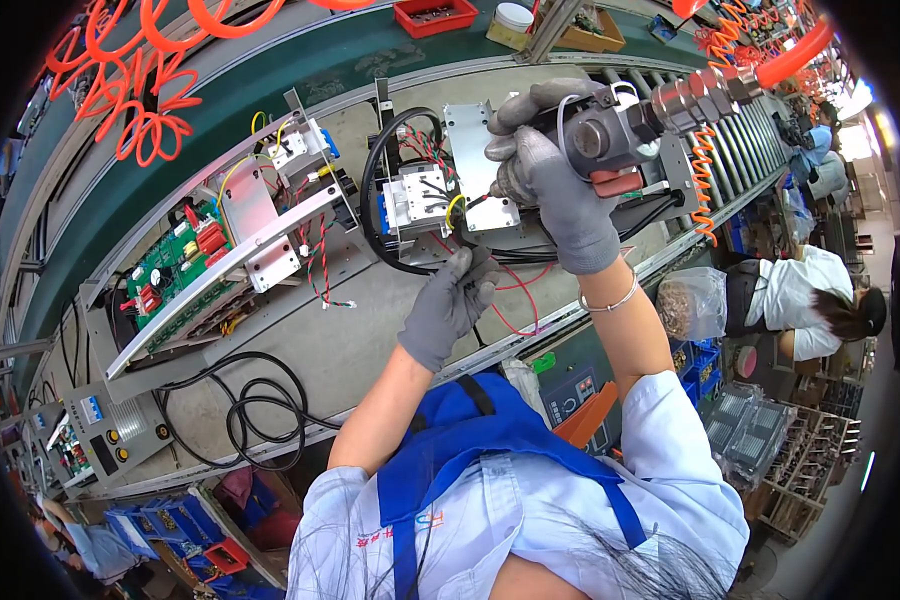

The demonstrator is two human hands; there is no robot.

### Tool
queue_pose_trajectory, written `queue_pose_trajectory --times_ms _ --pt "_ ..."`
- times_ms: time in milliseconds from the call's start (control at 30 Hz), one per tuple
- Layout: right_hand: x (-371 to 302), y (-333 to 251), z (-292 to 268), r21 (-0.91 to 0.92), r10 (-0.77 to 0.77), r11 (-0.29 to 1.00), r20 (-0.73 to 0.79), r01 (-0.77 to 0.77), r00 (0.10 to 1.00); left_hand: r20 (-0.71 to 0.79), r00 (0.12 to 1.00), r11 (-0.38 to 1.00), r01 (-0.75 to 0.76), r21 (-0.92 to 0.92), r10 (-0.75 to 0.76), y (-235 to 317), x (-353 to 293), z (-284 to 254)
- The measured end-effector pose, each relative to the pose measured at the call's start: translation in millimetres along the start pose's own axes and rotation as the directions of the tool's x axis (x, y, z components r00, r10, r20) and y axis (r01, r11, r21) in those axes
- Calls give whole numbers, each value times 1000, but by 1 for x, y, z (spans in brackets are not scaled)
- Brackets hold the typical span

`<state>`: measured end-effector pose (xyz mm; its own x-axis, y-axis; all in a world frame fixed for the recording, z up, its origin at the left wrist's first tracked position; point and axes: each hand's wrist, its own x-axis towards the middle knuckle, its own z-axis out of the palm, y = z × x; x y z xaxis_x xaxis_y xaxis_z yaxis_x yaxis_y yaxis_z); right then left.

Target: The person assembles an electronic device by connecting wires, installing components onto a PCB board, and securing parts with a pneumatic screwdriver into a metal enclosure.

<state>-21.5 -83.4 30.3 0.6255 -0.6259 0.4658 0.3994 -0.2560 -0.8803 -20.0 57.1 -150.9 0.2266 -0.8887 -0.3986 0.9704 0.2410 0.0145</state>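
My right hand (pixel 567 200), gloved in grey, is wrapped tight round a stubby air tool (pixel 598 138), fingers curled over its body! My left hand (pixel 452 305) is low at the wires, thumb and fingertips drawn close together, though I can't tell whether they pinch anything. Right above them sits the open metal unit, with its white block (pixel 419 198), upright silver plate (pixel 473 150) and a yellow wire (pixel 456 212), out toward the far edge of the bench (pixel 345 335). A thick black cable (pixel 367 190) loops round the block's left side, and a red wire (pixel 522 320) trails toward the near edge. Further left, a second unit shows its green circuit board (pixel 175 262); a loose black cord (pixel 238 408) coils by the near edge. From the tool, silver fittings (pixel 705 100) run up to an orange hose (pixel 795 52).
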Motion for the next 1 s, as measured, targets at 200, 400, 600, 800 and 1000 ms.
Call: queue_pose_trajectory --times_ms 200,400,600,800,1000 --pt "4 4 -4 -129 75 989 68 -66 995 46 999 1000 18 -15 -17 -3 2 -7" --pt "6 4 3 27 43 999 40 -44 998 18 1000 999 -14 43 13 -3 -15 -2" --pt "5 -9 14 -59 -196 975 237 216 951 4 1000 995 -8 104 8 -4 -47 -13" --pt "-74 -65 48 -233 -119 901 677 365 727 -124 991 981 -23 195 48 -14 -93 -92" --pt "-221 85 71 -371 219 831 903 414 370 -131 966 882 -142 449 222 -56 -162 -161"
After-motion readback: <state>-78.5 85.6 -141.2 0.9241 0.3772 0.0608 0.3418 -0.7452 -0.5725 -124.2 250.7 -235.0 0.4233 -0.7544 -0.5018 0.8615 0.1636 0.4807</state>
